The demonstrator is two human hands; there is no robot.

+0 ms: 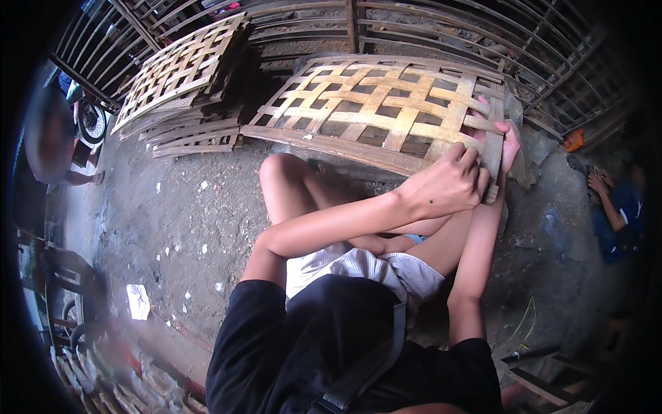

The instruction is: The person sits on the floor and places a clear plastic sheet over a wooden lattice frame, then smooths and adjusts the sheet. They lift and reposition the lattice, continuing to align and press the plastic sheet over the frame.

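A woven bamboo panel, framed by flat wooden strips, lies tilted in front of my knees. My left hand reaches across to its near right corner, fingers curled into a fist against the weave and frame. What sits inside those fingers is mostly hidden. At the panel's right edge, my right hand grips the frame strip, with some fingertips showing through the weave gaps.
To the left stands a stack of similar woven panels. A slatted fence runs behind. Another person sits at the far right, and one more is at the far left near a motorcycle wheel. White scrap lies on the ground.
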